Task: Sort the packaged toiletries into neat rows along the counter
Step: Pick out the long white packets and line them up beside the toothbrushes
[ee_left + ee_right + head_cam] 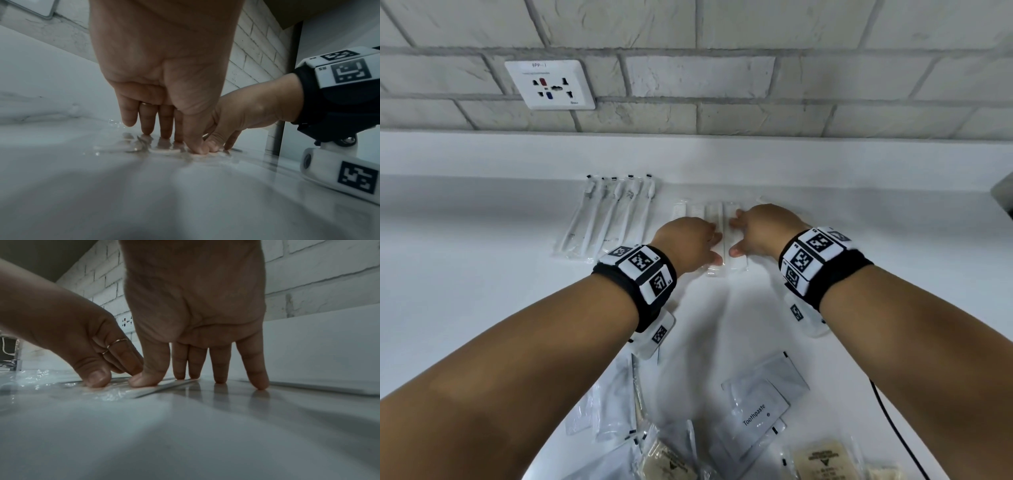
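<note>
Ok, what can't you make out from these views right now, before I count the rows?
- Comb packets: head view, both hands cover parts of the row, so no sure count.
- Left hand and right hand fingertips: head view, hidden behind the hands.
- Loose pile: cut off by the bottom edge.
- Tan packet print: too small to read.
- Clear wrappers: left wrist, blurred glare.

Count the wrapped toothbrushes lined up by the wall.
5 toothbrushes, side by side at the counter's back, left of both hands. More may sit in the near pile.

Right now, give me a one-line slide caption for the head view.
Both hands, left hand and right hand, press wrapped combs into a row beside the toothbrushes.
</note>
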Tool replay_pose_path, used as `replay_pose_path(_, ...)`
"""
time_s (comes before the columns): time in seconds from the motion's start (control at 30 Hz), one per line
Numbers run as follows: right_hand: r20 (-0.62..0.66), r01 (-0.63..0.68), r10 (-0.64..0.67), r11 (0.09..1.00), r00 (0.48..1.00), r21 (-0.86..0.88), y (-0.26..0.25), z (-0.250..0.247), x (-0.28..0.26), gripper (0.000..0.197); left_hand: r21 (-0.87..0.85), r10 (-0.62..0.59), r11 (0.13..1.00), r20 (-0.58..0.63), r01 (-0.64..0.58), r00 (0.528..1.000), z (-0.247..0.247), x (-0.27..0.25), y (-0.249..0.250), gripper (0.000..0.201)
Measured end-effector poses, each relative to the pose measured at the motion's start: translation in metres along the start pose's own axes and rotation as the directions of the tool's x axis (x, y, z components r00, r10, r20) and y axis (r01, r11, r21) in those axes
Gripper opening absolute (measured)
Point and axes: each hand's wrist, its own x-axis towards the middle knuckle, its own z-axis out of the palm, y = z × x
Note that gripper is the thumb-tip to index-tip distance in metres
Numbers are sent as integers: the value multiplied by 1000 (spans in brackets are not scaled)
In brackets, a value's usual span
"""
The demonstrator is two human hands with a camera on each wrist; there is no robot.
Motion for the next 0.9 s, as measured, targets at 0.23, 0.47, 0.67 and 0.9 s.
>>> replay_pose_path(0.23, -223, -206, 274, 936, 936, 286, 36, -31, -11, 47, -19, 21, 1000, -16, -21, 1000, -2, -3, 5, 57)
replay_pose_path(0.47, -124, -329, 333, 943, 935, 51, 56, -26, -23, 28, 95, 109, 989, 54, -114, 993, 1, 2, 25, 46)
replay_pose_path(0.67, -116, -261, 360, 830, 926, 493, 59, -21, -25, 33, 119, 83, 989, 75, -92, 994, 4, 8, 24, 57)
replay_pose_path(0.9, -112, -237, 296, 898, 948, 371, 47, -16, -33, 25, 123, 75, 989, 65, -83, 995, 0, 4, 28, 56)
